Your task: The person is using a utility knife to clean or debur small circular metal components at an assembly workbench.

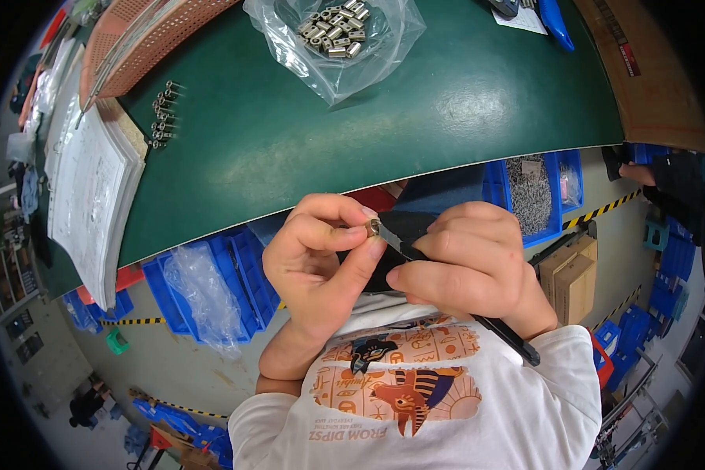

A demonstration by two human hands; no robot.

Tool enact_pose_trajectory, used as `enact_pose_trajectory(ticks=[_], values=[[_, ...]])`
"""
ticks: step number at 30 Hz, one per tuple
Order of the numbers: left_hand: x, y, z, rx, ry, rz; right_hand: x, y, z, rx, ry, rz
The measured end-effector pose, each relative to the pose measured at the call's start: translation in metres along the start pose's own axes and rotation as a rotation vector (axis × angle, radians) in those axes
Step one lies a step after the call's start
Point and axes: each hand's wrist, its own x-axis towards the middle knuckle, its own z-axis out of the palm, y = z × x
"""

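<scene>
My left hand (317,254) pinches a small metal cylinder part (374,227) between thumb and fingers, just below the edge of the green table mat (446,110). My right hand (466,266) grips a thin black-handled tool (509,337), and its tip meets the metal part. Both hands are held close together over my lap, above my white printed shirt. A clear plastic bag (337,35) of several similar metal parts lies on the mat at the top. A row of small metal screws (163,113) lies at the mat's left.
A stack of paper sheets (90,192) and an orange perforated tray (145,39) sit at the left. Blue bins (211,286) stand on the floor under the table, one (531,192) filled with small metal pieces. Cardboard boxes (572,278) sit at the right. Another person's hand (638,172) shows at far right.
</scene>
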Motion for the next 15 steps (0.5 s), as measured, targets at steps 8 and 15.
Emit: enact_pose_trajectory(ticks=[8,15], values=[[0.002,0.001,0.003,0.049,-0.004,0.044,0.001,0.005,-0.004,-0.157,-0.102,-0.015],[0.014,0.006,-0.018,0.436,0.202,0.158,0.001,0.013,-0.006,-0.128,0.023,0.124]])
